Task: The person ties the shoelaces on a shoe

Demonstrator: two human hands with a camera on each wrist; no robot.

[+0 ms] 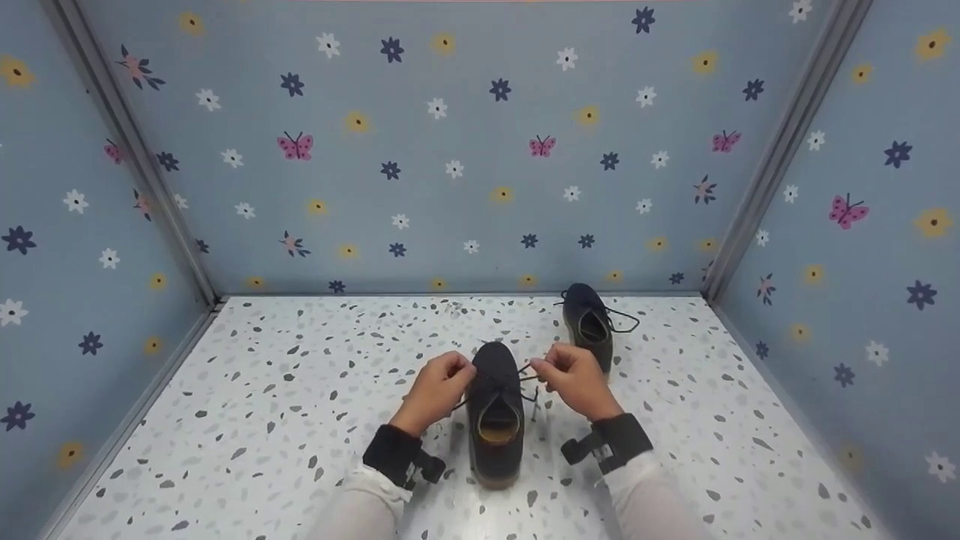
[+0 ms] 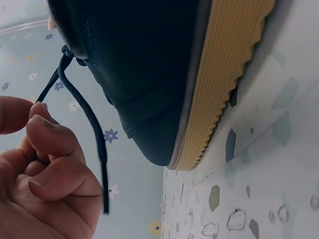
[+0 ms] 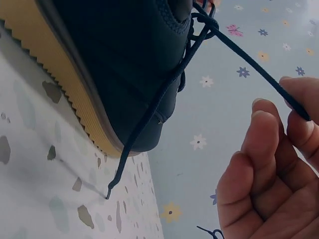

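A dark navy lace-up shoe [image 1: 493,356] with a ribbed yellowish sole [image 2: 224,69] stands on the speckled floor, toe pointing away from me. Left of it, my left hand [image 1: 437,386] pinches a dark shoelace [image 2: 47,88] between thumb and forefinger. On the other side my right hand [image 1: 579,381] pinches lace too, drawn out taut from the knot [image 3: 205,22] over the shoe's tongue. Two lace strands run to the right fingertips in the head view. A loose lace end [image 2: 103,184] hangs on the left side, and another lace end [image 3: 119,172] on the right.
A second dark shoe [image 1: 581,298], its laces loose, sits behind my right hand near the back wall. Flower-patterned blue panels [image 1: 465,150] enclose the white speckled floor [image 1: 322,390] at the back and both sides. Each wrist wears a black strap with a camera.
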